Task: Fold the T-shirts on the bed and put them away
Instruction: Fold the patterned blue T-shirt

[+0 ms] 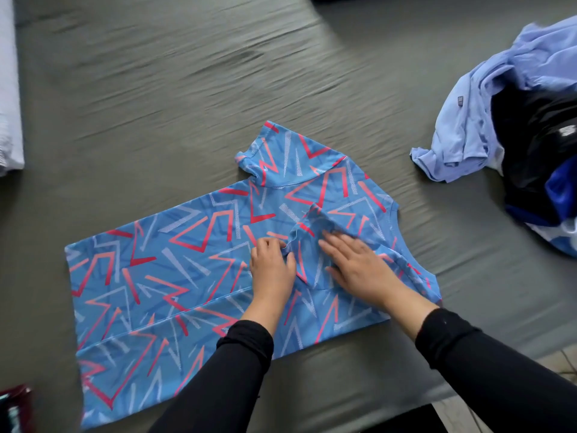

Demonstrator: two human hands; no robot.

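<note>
While the left hand (pixel 272 267) pinches the patterned T-shirt (pixel 162 276), the right hand (pixel 359 270) presses it flat-fingered.

From my remote seat I take the T-shirt (pixel 175 276) as the landmark. It lies flat on the bed (pixel 187 89), hem to the left, neck to the right, one sleeve (pixel 265 157) spread at its far edge. Both hands rest on it near the neck end, the left hand (pixel 271 270) just left of the right hand (pixel 359 270). Right of the T-shirt and apart from it, a heap of clothes (pixel 499 120) sits on the bed. Far left of it lies a pillow (pixel 9 89).
</note>
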